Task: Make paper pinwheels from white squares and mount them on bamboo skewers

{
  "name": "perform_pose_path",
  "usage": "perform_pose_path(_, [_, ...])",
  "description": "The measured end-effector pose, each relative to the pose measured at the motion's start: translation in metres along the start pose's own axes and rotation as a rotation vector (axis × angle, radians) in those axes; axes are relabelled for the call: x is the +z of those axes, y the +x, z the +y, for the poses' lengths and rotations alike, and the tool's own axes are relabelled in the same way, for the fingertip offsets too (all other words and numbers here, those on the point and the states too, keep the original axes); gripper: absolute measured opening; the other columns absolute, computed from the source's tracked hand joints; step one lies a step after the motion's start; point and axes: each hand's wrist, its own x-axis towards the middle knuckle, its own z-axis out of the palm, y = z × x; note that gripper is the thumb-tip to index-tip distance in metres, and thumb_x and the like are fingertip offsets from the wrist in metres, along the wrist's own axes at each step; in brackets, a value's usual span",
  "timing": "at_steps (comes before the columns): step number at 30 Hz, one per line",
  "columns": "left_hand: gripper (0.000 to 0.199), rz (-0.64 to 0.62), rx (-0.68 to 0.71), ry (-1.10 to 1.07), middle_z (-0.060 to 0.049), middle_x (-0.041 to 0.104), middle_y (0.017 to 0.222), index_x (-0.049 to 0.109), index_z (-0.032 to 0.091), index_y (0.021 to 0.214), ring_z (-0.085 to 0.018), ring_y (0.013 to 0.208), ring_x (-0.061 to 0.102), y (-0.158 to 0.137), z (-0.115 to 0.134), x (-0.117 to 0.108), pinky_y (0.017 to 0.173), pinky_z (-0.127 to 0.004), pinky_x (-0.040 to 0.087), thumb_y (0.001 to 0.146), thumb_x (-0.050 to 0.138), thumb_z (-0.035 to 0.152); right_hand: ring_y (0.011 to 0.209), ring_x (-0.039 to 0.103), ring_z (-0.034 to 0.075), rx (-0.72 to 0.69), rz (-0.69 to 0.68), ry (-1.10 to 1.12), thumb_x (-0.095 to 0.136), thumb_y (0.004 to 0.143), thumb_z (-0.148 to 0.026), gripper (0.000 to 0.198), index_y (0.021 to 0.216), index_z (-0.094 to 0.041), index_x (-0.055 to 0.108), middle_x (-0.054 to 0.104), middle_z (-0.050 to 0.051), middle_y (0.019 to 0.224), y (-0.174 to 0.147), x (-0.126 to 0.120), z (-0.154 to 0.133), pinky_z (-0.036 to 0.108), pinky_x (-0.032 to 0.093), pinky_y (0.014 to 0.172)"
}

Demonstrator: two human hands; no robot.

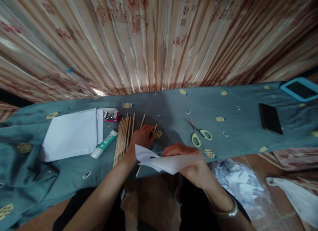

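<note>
— Where are the hands working?
— At the row of wooden sticks (121, 138) on a table covered in blue-green cloth (171, 105). The person's left hand (142, 137) reaches over the row's right side, fingers curled; the end of a loose stick (155, 127) shows at the fingertips, though whether they grip it cannot be told.
— And the right hand (195, 175)?
— Farther right of the row, its fingers closed on a bent white sheet (171, 163), lifted above the table's near edge.
— What surrounds the row?
— Just left of it, a green-and-white tube (104, 144) and an open box (111, 115) of small shiny pieces; beyond them, a paper stack (72, 135). To its right, past the hands, lie scissors (198, 131), with blades apart.
</note>
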Motion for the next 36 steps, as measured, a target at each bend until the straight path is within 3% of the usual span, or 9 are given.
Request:
perform_pose_path(4, [0.02, -0.021, -0.11, -0.472, -0.006, 0.074, 0.082, 0.072, 0.015, 0.095, -0.017, 0.073, 0.067, -0.003, 0.0, 0.003, 0.068, -0.028, 0.052, 0.077, 0.065, 0.023, 0.092, 0.068, 0.02, 0.032, 0.018, 0.007, 0.062, 0.089, -0.036, 0.018, 0.095, -0.022, 0.072, 0.074, 0.006, 0.096, 0.0, -0.003, 0.0, 0.032, 0.05, 0.081])
perform_pose_path(7, [0.028, -0.138, -0.221, -0.835, -0.007, 0.073, 0.08, 0.074, 0.013, 0.09, -0.017, 0.069, 0.065, -0.01, 0.009, -0.004, 0.062, -0.026, 0.051, 0.071, 0.07, 0.033, 0.09, 0.068, 0.021, 0.028, 0.023, 0.029, 0.06, 0.09, -0.039, 0.021, 0.093, -0.022, 0.072, 0.074, 0.006, 0.095, 0.001, -0.004, -0.005, 0.033, 0.051, 0.079])
perform_pose_path(9, [0.03, -0.206, -0.278, -0.962, -0.004, 0.07, 0.071, 0.074, 0.013, 0.087, -0.014, 0.06, 0.06, -0.016, 0.018, -0.013, 0.055, -0.024, 0.047, 0.067, 0.074, 0.036, 0.087, 0.068, 0.021, 0.017, 0.037, 0.04, 0.059, 0.09, -0.04, 0.023, 0.091, -0.022, 0.072, 0.074, 0.007, 0.093, 0.001, -0.004, -0.008, 0.033, 0.052, 0.078])
perform_pose_path(13, [0.029, -0.318, -0.318, -1.001, -0.004, 0.069, 0.071, 0.075, 0.015, 0.085, -0.014, 0.061, 0.058, -0.03, 0.034, -0.033, 0.053, -0.023, 0.042, 0.068, 0.074, 0.038, 0.089, 0.068, 0.021, -0.003, 0.12, 0.01, 0.062, 0.088, -0.034, 0.015, 0.092, -0.023, 0.071, 0.074, 0.005, 0.092, -0.001, -0.005, -0.012, 0.032, 0.052, 0.079])
perform_pose_path(16, [0.031, -0.269, -0.379, -1.038, -0.005, 0.072, 0.075, 0.075, 0.015, 0.079, -0.018, 0.068, 0.062, -0.039, 0.041, -0.041, 0.062, -0.026, 0.047, 0.057, 0.08, 0.036, 0.089, 0.068, 0.021, -0.055, 0.196, -0.065, 0.061, 0.089, -0.032, 0.012, 0.095, -0.026, 0.07, 0.074, 0.003, 0.094, -0.004, -0.005, -0.017, 0.033, 0.053, 0.079])
perform_pose_path(22, [0.022, -0.292, -0.237, -1.207, -0.006, 0.072, 0.076, 0.076, 0.018, 0.072, -0.019, 0.072, 0.063, -0.048, 0.043, -0.037, 0.066, -0.027, 0.048, 0.065, 0.077, 0.039, 0.093, 0.069, 0.02, -0.291, 0.232, -0.242, 0.055, 0.094, -0.029, 0.021, 0.112, -0.026, 0.066, 0.074, 0.005, 0.097, -0.004, -0.003, -0.031, 0.036, 0.052, 0.082])
perform_pose_path(28, [0.021, -0.321, -0.225, -1.32, -0.005, 0.072, 0.079, 0.078, 0.022, 0.08, -0.019, 0.073, 0.063, -0.055, 0.043, -0.037, 0.068, -0.028, 0.048, 0.069, 0.077, 0.039, 0.096, 0.066, 0.022, -0.342, 0.304, -0.328, 0.053, 0.094, -0.032, 0.026, 0.117, -0.029, 0.064, 0.07, 0.006, 0.107, -0.009, 0.004, -0.026, 0.039, 0.053, 0.081])
perform_pose_path(36, [0.022, -0.376, -0.188, -1.365, -0.006, 0.068, 0.076, 0.077, 0.017, 0.075, -0.017, 0.071, 0.057, -0.061, 0.037, -0.034, 0.062, -0.024, 0.044, 0.072, 0.076, 0.039, 0.095, 0.066, 0.022, -0.416, 0.378, -0.408, 0.053, 0.094, -0.028, 0.03, 0.122, -0.028, 0.062, 0.071, 0.008, 0.102, -0.009, 0.015, -0.032, 0.038, 0.054, 0.079])
